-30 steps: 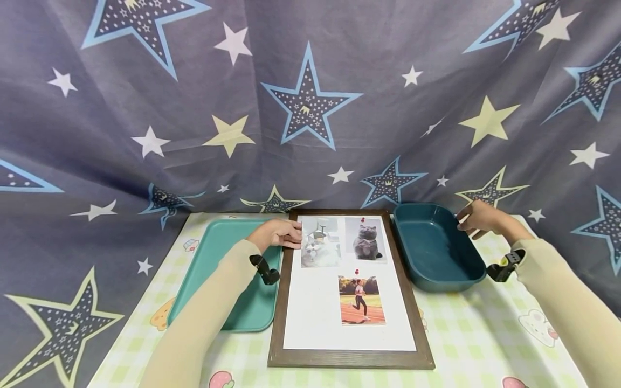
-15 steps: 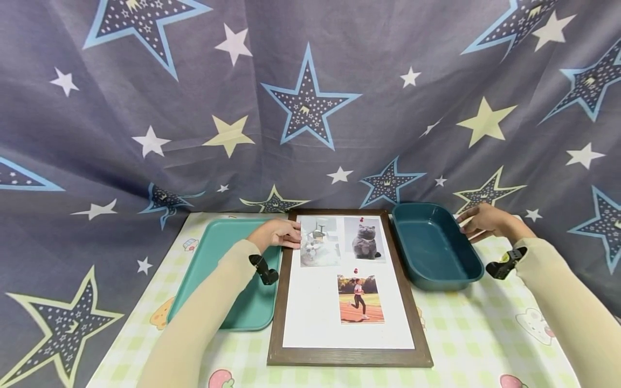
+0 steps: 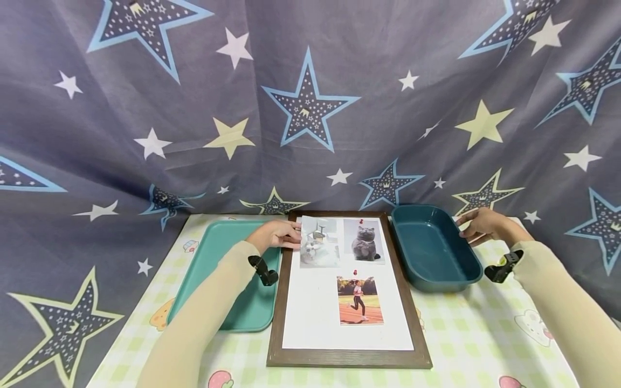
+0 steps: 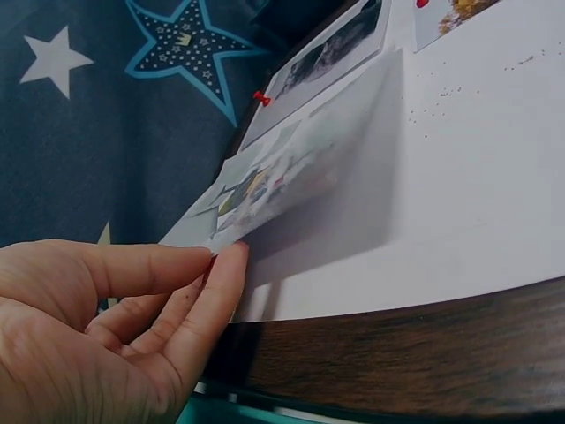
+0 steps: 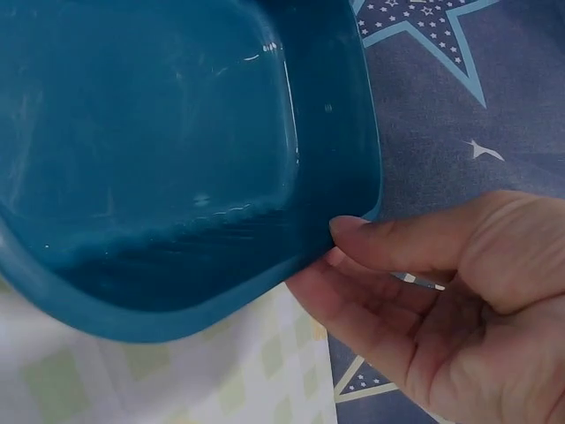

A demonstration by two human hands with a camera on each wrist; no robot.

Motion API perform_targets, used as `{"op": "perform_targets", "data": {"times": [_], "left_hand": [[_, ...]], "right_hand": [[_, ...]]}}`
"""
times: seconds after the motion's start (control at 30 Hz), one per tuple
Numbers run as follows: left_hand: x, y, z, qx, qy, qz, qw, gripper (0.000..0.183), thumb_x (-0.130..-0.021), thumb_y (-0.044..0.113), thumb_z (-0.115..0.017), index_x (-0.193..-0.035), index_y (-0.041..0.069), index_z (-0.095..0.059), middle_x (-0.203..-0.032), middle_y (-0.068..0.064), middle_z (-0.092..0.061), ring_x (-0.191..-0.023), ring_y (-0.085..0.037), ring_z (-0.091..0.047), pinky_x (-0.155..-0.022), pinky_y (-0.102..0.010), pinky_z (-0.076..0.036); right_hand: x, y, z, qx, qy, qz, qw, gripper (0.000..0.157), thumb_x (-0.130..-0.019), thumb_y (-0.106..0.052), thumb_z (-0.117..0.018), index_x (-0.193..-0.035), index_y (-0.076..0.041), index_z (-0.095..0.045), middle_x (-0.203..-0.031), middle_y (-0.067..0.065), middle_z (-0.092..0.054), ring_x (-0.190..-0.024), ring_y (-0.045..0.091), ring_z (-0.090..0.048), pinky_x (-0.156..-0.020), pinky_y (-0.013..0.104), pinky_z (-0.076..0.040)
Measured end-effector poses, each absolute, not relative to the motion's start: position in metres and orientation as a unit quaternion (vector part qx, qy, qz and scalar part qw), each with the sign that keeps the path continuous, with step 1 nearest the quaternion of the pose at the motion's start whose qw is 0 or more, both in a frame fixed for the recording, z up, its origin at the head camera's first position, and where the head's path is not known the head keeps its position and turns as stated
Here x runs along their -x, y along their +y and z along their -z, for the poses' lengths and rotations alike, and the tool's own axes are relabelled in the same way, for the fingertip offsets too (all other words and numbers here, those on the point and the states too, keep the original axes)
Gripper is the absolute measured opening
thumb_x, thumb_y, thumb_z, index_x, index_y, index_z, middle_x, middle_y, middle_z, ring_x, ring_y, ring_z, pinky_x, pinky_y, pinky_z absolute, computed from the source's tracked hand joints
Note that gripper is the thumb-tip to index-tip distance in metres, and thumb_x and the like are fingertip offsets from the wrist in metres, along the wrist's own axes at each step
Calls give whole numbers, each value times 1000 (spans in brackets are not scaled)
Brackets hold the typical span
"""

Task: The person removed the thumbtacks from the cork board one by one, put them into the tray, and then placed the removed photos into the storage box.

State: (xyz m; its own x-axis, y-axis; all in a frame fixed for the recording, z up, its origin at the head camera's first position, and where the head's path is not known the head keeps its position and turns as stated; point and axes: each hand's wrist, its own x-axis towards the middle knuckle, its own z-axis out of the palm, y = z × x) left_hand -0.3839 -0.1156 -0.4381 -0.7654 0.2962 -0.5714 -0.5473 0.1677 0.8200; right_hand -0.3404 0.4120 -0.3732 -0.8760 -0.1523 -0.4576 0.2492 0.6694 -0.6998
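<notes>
My left hand [image 3: 278, 235] pinches the left edge of a pale photo [image 3: 320, 245] between thumb and fingertips. In the left wrist view this photo [image 4: 291, 172] slants up off the white board, and a sliver of red shows between the fingers, too little to identify. A brown-framed board [image 3: 310, 307] lies under it, bearing a grey cat photo [image 3: 365, 242] and a runner photo [image 3: 360, 302], each with a red pushpin at its top. On the right, my right hand [image 3: 485, 223] grips the rim of a dark teal plastic basin [image 5: 177, 132], thumb inside and fingers outside.
A green tray [image 3: 249, 315] lies flat left of the board, partly beneath my left forearm. The basin stands close against the board's right side. A checked cloth [image 3: 470, 345] covers the table, and a star-patterned curtain [image 3: 310, 178] hangs right behind it.
The view has shifted slightly. The left hand keeps its pinch on the photo and the right hand stays at the basin's rim, its fingers closer in on it than a second ago.
</notes>
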Motion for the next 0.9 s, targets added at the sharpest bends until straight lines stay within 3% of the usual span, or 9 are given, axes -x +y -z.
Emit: {"op": "perform_targets", "data": {"times": [0.2, 0.5, 0.9], "left_hand": [[384, -121, 432, 91, 688, -642, 326, 68, -100, -13, -47, -161, 6, -26, -165, -20, -26, -143, -36, -41, -120, -40, -41], [384, -126, 412, 83, 707, -625, 321, 66, -97, -15, -49, -159, 5, -33, -159, -21, -35, -116, -26, -55, -114, -38, -48], [385, -118, 377, 46, 715, -613, 333, 67, -99, -13, -50, -160, 7, -31, -160, -19, -35, -121, -25, -54, -117, -37, -45]], "right_hand": [[339, 410, 373, -30, 879, 406, 248, 57, -95, 2, -66, -142, 20, -38, -95, 4, -73, -89, 20, -72, -86, 45, -63], [339, 413, 373, -31, 880, 404, 246, 58, -95, 2, -66, -142, 20, -38, -93, 5, -73, -88, 20, -72, -86, 44, -63], [339, 412, 373, -32, 880, 407, 244, 58, -94, 3, -66, -142, 21, -38, -94, 4, -73, -88, 20, -72, -85, 44, -63]]}}
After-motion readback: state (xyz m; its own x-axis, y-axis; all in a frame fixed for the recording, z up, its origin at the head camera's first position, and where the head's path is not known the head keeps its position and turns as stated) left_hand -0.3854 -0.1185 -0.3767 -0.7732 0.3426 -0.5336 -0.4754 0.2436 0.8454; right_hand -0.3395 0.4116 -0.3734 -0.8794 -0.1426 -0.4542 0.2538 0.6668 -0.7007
